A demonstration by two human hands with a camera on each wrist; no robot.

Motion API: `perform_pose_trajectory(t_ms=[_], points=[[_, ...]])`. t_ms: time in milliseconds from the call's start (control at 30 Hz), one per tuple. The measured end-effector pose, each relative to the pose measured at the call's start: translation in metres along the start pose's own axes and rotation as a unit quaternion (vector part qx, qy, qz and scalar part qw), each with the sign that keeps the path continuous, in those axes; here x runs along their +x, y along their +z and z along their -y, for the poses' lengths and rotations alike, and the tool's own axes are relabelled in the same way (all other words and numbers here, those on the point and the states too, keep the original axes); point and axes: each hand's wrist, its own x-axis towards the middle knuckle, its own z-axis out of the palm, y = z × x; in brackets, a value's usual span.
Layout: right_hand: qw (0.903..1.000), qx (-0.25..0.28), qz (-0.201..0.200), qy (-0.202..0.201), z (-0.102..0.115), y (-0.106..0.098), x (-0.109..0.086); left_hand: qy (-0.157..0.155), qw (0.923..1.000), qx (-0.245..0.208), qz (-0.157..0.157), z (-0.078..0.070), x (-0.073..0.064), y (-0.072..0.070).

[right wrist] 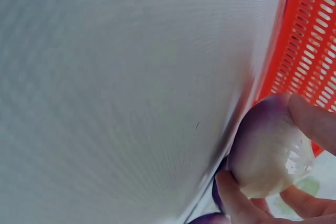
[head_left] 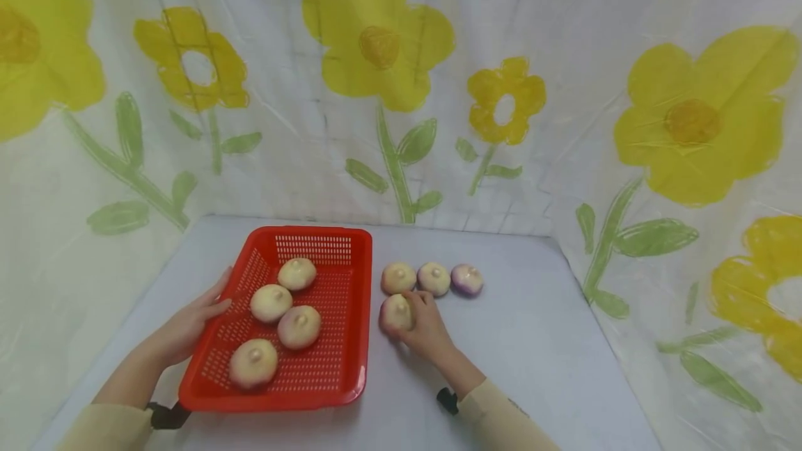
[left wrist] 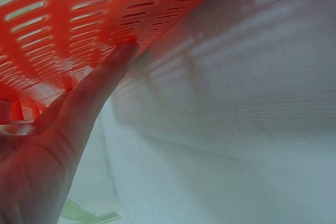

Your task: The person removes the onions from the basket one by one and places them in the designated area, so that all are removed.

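A red perforated plastic basket (head_left: 362, 312) holds several pale onions (head_left: 301, 327) with purple tinges and small nubs on top. My left hand (head_left: 182, 326) is at the basket's left side; in the left wrist view its extended fingers (left wrist: 100, 90) lie against the slotted outer wall. To the right of the basket, my right hand (head_left: 429, 329) grips one onion (head_left: 396, 313) between thumb and fingers. The right wrist view shows this onion (right wrist: 270, 148) purple on one side and whitish on the other, with fingertips around it.
Three more onions stand in a row just beyond the right hand: a left one (head_left: 398, 278), a middle one (head_left: 434, 279) and a right one (head_left: 467, 280). They rest on a pale table (head_left: 532, 339). A curtain (head_left: 276, 179) with yellow flowers hangs behind the table and along its sides.
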Motion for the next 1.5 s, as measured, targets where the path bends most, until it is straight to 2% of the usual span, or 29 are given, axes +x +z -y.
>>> perform_pose_trajectory(t_ms=[333,600,833,1000,1233,1400,1500], points=[[0.9997,0.002,0.014,0.019,-0.006,0.002,0.0,-0.008,0.9999,-0.007,-0.002,0.0,0.0,0.002],[0.9996,0.004,0.017,0.019,-0.006,0.0,0.0,-0.011,0.9999,0.0,-0.009,-0.002,-0.001,0.003],[0.9989,0.021,0.027,0.032,-0.006,0.0,0.0,-0.013,0.9999,-0.002,-0.005,-0.001,-0.002,0.004],[0.9992,0.014,0.027,0.026,-0.007,0.001,0.0,-0.016,0.9998,0.001,-0.008,0.0,-0.002,0.003],[0.9999,0.0,0.017,-0.001,-0.006,-0.003,0.001,-0.012,0.9999,0.004,-0.007,-0.002,-0.002,0.002],[0.9995,-0.024,-0.006,-0.02,0.003,-0.014,0.003,-0.01,0.9999,0.002,-0.009,-0.003,-0.001,0.002],[0.9997,-0.013,-0.016,-0.013,0.012,-0.023,0.004,-0.009,0.9999,-0.003,-0.007,-0.003,0.001,0.003]])
